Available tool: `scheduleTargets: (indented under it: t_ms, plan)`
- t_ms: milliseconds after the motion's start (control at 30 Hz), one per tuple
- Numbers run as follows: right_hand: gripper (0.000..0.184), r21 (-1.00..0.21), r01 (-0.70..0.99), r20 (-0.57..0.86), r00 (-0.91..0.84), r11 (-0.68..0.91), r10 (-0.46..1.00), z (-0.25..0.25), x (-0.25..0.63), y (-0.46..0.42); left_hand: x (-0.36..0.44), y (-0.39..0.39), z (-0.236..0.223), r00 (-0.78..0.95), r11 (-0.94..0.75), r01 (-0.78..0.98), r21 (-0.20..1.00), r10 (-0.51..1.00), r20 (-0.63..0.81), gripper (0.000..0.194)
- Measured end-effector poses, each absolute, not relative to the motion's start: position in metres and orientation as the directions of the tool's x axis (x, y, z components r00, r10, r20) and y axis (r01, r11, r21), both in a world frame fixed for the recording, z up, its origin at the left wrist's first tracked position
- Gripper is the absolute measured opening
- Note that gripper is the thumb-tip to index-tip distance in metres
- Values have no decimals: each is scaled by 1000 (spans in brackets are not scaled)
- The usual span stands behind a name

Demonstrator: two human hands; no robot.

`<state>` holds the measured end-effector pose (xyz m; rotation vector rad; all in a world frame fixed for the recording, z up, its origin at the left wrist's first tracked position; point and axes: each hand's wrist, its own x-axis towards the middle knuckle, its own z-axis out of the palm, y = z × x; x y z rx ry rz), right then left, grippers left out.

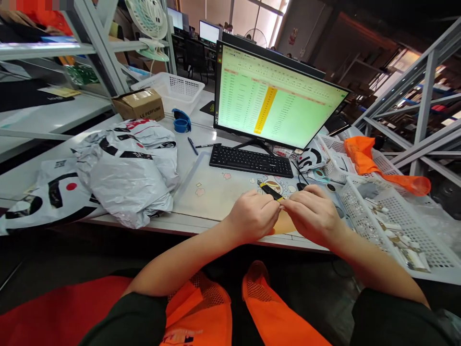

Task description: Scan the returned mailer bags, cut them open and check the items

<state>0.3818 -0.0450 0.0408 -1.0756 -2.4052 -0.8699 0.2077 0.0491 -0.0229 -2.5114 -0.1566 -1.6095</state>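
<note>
My left hand (252, 215) and my right hand (313, 214) meet above the front edge of the desk, fingers curled and fingertips pressed together. Whatever is pinched between them is too small or hidden to name. Right behind the fingertips is a black and yellow box cutter (272, 191); I cannot tell whether the fingers touch it or it lies on the desk mat (209, 199). Something flat and orange (286, 226) shows below the hands, partly covered by them.
White plastic mailing bags (126, 168) fill the desk's left side. Behind the hands stand a keyboard (252, 160) and a monitor (277, 96). White baskets (425, 230) with small items are at right. A cardboard box (140, 105) and blue round container (181, 122) sit farther back.
</note>
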Motion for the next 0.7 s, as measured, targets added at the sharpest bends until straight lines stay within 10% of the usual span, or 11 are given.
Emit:
scheduleTargets:
  t_ms: [367,700]
  plan:
    - [27,211,750,669,-579,627,467,25,392,-46,201,44,-18,453,-981,159,-113,-29,891,27]
    - [18,295,786,594,-596,544,539,44,380,-56,201,43,-16,455,-975,180,-128,-33,890,30]
